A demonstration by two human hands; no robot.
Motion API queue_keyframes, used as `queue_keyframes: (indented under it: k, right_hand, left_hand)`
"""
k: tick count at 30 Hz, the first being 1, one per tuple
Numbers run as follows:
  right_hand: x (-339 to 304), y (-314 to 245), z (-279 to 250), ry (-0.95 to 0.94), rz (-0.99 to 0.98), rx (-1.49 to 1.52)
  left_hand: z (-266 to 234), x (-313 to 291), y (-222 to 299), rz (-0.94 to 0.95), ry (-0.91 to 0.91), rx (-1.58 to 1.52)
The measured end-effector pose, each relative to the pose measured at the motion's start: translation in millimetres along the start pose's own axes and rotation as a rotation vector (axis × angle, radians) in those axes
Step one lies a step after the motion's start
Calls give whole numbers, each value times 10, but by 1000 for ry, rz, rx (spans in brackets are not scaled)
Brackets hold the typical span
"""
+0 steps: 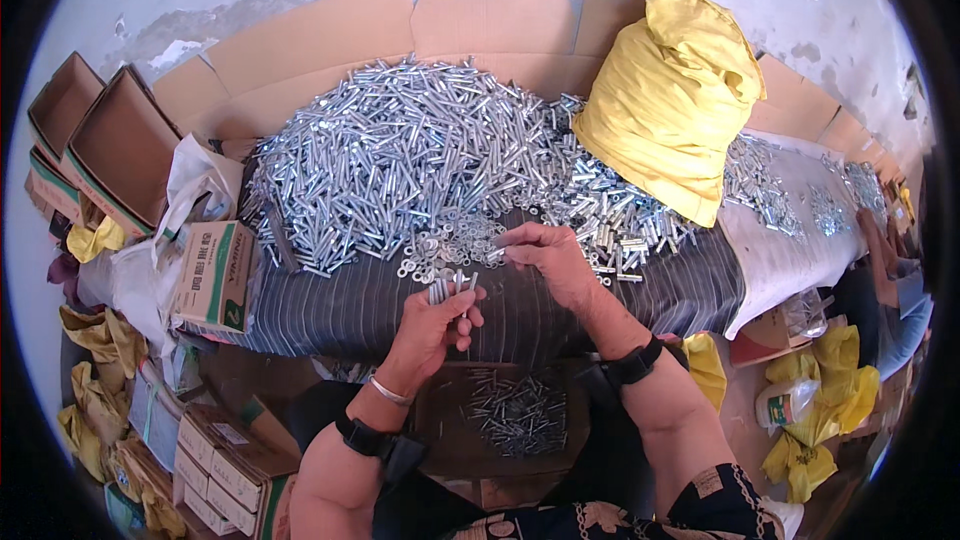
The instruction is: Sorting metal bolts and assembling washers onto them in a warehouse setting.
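My left hand (436, 328) is closed round several silver metal anchor bolts (452, 286), their ends standing up above the fingers. At the right edge of a small heap of washers (455, 238), my right hand (553, 258) has thumb and fingers pinched together. A small shiny piece shows at those fingertips, too small to name. Behind both hands rises a large pile of loose silver anchor bolts (400, 145). The washers lie on a dark striped cloth (330, 312) along the front of the bolt pile.
A full yellow sack (672, 105) stands on the right of the pile. Cardboard cartons (214, 275) are at the left. Between my knees sits an open box with more bolts (515, 415). Another person's arm (880, 258) shows at the far right, near more small metal parts (765, 185).
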State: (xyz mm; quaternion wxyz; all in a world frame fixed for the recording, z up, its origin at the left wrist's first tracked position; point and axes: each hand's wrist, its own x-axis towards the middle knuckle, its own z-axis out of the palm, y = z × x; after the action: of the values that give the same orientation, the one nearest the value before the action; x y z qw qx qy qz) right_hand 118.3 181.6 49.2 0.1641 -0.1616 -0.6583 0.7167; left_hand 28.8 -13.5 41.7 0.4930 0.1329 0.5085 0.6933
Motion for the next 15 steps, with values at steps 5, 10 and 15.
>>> queue_keyframes:
  k: [5, 10, 15]
  right_hand:
    - [0, 42, 55, -70, -43, 21]
    - [-21, 25, 109, -160, -31, -7]
    - [-15, 56, 164, -62, 52, 141]
  left_hand:
    - [-37, 32, -36, 26, 59, -51]
    - [-13, 20, -22, 24, 58, -26]
    - [-11, 27, -25, 17, 53, 2]
